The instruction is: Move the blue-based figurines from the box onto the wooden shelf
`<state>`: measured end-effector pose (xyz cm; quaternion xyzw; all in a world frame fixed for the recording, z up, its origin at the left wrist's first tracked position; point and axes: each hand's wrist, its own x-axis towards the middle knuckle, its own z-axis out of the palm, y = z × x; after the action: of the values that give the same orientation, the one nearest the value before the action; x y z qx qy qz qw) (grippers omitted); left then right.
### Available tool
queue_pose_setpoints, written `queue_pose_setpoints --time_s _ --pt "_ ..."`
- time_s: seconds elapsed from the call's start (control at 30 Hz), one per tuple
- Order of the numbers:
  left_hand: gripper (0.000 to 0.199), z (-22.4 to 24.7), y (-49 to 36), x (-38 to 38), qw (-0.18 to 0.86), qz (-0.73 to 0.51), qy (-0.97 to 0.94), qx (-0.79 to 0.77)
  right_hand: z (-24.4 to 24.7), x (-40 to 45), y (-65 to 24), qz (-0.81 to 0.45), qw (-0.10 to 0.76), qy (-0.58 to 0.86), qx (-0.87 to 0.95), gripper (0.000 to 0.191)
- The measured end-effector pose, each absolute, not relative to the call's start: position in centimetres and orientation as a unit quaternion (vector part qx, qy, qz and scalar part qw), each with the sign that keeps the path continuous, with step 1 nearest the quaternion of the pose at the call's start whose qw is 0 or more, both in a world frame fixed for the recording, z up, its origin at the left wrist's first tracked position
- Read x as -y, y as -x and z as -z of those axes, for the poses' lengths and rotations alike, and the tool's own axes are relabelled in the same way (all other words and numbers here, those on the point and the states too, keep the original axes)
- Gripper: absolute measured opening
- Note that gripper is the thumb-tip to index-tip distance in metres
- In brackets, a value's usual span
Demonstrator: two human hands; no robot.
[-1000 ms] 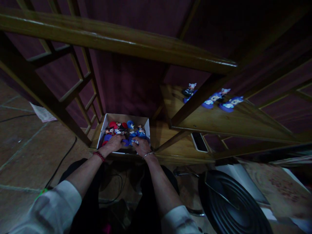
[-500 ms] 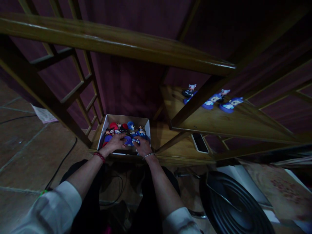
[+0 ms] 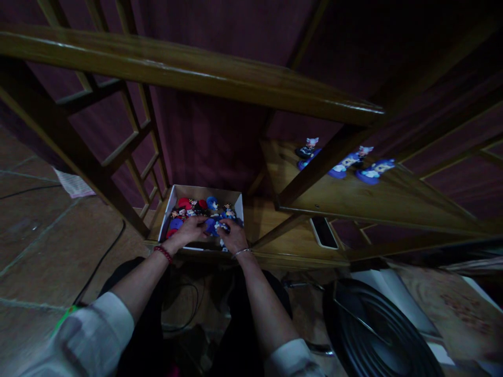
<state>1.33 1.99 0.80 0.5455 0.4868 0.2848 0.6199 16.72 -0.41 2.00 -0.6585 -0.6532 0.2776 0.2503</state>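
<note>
Compared with a second ago, the purple base of the figure shows more fully between the two hands, and the right hand sits slightly farther right in the frame. The right hand's fingers are closed around the figure's pale body; the left hand has its fingertips at the base's left edge, and whether they grip it I cannot tell. The figure is in the lower part of the box, left of centre in the frame, among other figures. The box's right wall stands just beside the right hand, its near edge below both. Right of it a slanting post rises; above the box, room opens toward the panel.
</note>
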Motion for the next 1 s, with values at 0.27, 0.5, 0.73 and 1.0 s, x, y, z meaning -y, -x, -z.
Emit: queue_pose_setpoints --time_s 0.27,0.5,0.73,1.0 --pt "0.027 -0.9 -2.1 -1.7 0.669 -0.295 -0.496 -0.468 -1.4 0.3 -16.9 -0.292 0.269 0.656 0.642 0.024" --pt "0.025 -1.3 -2.2 -1.6 0.687 -0.302 -0.473 -0.461 -0.9 0.1 -17.1 -0.302 0.278 0.659 0.631 0.025" --pt "0.030 -1.2 -2.1 -1.5 0.699 -0.311 -0.463 -0.447 -1.0 0.1 -17.2 -0.313 0.290 0.649 0.630 0.021" --pt "0.027 -1.3 -1.9 -1.4 0.702 -0.306 -0.462 -0.448 -1.4 0.3 -17.0 -0.315 0.294 0.628 0.649 0.021"
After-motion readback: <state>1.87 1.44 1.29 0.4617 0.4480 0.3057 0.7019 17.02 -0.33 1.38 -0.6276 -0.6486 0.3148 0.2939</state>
